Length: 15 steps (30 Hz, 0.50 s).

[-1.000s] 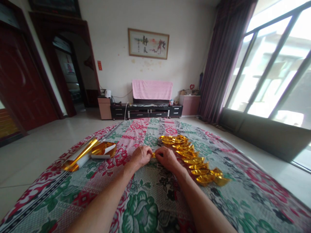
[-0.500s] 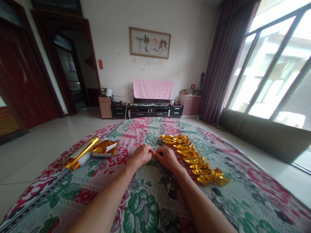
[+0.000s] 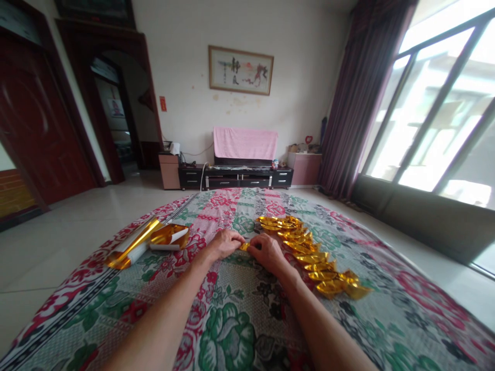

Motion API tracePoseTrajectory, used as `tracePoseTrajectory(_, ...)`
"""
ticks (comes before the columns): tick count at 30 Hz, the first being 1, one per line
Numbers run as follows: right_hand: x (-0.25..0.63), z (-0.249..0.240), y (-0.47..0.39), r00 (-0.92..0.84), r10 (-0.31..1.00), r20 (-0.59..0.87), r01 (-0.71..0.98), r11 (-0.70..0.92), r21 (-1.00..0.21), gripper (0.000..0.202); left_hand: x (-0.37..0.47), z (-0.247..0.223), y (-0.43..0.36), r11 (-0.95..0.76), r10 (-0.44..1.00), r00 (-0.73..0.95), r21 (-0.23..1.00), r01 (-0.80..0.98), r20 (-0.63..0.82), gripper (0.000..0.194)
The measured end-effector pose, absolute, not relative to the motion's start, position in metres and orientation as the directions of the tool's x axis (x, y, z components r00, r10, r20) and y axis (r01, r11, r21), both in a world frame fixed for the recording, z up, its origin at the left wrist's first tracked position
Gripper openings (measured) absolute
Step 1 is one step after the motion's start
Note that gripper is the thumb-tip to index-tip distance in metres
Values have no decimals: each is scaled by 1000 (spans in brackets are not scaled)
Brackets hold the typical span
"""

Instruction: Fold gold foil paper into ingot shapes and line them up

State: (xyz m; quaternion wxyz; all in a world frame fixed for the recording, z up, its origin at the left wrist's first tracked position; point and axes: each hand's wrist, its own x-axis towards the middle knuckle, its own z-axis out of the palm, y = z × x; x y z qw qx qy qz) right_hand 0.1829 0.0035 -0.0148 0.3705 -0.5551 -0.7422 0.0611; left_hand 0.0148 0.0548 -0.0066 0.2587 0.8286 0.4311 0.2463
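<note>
Between my two hands is a small piece of gold foil paper [image 3: 244,247], mostly hidden by the fingers. My left hand [image 3: 225,244] pinches its left end, and my right hand [image 3: 266,249] closes over its right end. Just right of my right hand, several folded gold paper ingots [image 3: 309,257] lie in a slanting row on the flowered cloth [image 3: 228,330]. To the left of my left hand rest a roll of gold foil paper [image 3: 135,245] with a white underside and a curled stack of gold sheets [image 3: 170,237].
The patterned cloth covers a wide rounded surface. Beyond it, a black TV cabinet [image 3: 235,178] stands against the wall with a pink towel [image 3: 245,141] draped above. A purple curtain [image 3: 358,103] and large windows are on the right, a red door [image 3: 42,113] on the left.
My left hand has drawn slightly apart from my right, and more of the gold piece shows between them. The whole view has shifted a little.
</note>
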Motion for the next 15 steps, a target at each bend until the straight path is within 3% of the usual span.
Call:
tracePoseTrajectory(9,183,-14,4,-106,872,478,785,368,-498,13,15,-8,52,-506,840,502,633,586,206,29)
tracePoseTrajectory(15,181,-9,2,-104,882,460,800,349,-488,14,22,-1,39,-543,838,469,515,663,279,27)
